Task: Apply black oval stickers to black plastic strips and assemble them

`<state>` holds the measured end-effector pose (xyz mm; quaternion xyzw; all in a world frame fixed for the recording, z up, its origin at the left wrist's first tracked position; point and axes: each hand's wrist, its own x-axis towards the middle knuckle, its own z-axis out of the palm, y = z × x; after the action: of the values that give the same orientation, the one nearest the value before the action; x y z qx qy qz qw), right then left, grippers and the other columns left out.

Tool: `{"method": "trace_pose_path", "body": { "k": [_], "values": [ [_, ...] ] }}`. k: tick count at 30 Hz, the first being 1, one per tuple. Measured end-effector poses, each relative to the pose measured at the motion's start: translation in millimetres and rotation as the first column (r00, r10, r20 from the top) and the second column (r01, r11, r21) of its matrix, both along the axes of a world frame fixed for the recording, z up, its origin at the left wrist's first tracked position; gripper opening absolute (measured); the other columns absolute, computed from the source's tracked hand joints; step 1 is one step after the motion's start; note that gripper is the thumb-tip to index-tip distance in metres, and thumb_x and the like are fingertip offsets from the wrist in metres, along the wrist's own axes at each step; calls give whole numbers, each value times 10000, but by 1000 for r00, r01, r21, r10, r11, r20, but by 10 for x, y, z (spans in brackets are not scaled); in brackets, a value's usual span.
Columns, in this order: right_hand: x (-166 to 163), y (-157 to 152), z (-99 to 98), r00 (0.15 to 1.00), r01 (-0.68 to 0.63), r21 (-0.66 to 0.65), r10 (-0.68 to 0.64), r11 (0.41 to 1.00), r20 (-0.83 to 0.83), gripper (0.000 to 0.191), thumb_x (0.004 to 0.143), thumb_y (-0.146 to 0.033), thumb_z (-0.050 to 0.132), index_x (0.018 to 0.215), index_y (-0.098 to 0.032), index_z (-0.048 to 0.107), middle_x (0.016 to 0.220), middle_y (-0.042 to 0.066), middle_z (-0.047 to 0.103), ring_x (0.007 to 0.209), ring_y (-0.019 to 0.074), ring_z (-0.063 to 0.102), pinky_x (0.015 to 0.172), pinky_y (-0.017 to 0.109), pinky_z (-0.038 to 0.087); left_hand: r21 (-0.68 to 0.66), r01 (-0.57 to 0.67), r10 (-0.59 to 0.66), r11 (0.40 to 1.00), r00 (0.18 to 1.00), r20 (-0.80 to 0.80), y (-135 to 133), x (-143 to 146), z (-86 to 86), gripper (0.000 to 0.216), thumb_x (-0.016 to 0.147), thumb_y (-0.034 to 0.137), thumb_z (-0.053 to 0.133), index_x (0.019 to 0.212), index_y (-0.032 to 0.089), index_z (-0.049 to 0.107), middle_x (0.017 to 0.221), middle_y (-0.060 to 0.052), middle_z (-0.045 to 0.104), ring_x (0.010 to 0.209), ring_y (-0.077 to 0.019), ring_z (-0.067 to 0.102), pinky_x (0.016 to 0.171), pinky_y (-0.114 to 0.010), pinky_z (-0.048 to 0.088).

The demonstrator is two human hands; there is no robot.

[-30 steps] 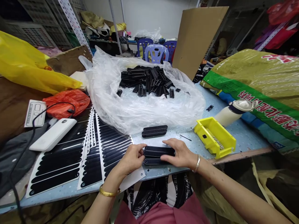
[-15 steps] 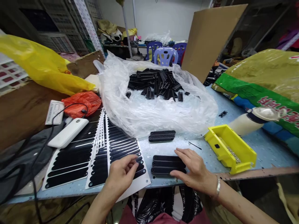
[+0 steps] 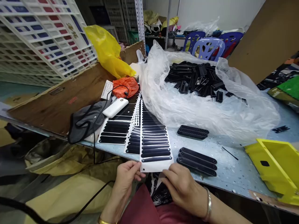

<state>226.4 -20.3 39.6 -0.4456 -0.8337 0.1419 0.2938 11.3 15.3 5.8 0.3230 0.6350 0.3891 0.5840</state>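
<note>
A white sheet of black strip stickers (image 3: 157,166) overhangs the table's front edge. My left hand (image 3: 127,175) pinches its lower left corner between thumb and fingers. At the lower right corner, my right hand (image 3: 184,186) grips the sheet's bottom edge, its fingertips partly hidden. Right of the sheet, several smooth black strips (image 3: 197,161) lie side by side, with neither hand on them. Behind these sits a small group of black strips with a textured face (image 3: 192,132). More sticker sheets (image 3: 114,132) overlap to the left.
A clear plastic bag (image 3: 210,115) spreads behind, holding a heap of black parts (image 3: 196,77). A yellow bin (image 3: 271,168) stands at the right. On the left are a white power bank (image 3: 115,107), an orange bag (image 3: 126,87), a cable and a wooden board (image 3: 63,96).
My view has turned left. My right hand has left the smooth black strips and moved to the sticker sheet's lower right corner. My left hand has closed on its lower left corner.
</note>
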Motion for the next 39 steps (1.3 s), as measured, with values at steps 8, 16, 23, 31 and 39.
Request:
{"method": "trace_pose_path", "body": {
  "k": [8,16,23,31,39],
  "values": [
    [-230,111,-277,997,69,-75,-67,995,27,206,922,-165,469,854,-144,662,707,61,574,621,167,531,577,279,381,-85,147,-121,985,959,257,-246,-175,6,324,602,408,823,590,119,676,536,-69,681,483,-158,639,451,-215,467],
    [-359,77,-253,997,71,-127,-71,989,6,215,908,-163,478,767,-152,640,688,54,571,592,153,517,563,268,358,-44,8,8,999,932,363,-158,-44,-12,240,637,332,811,716,120,729,529,5,614,446,-75,497,428,-184,390],
    [-525,139,-169,986,56,-360,-108,931,-124,211,835,-353,650,827,-145,680,655,25,569,540,127,507,518,241,361,-64,52,-17,997,890,456,-77,6,112,268,623,329,811,595,124,640,430,61,464,380,-23,345,397,-157,268],
    [-567,383,-73,962,184,-593,-267,784,-55,391,869,-446,565,601,-162,590,503,3,540,480,101,445,457,219,278,-33,91,-69,995,908,413,-52,121,161,337,612,376,800,538,136,576,419,46,460,390,-35,344,399,-167,229],
    [-288,410,-35,890,108,-659,-368,744,-270,262,851,-281,488,619,-172,542,532,14,564,464,125,526,433,214,385,6,-9,7,1000,972,233,-22,58,49,312,615,383,779,560,126,612,432,46,485,386,-33,356,390,-154,245]
  ]
}}
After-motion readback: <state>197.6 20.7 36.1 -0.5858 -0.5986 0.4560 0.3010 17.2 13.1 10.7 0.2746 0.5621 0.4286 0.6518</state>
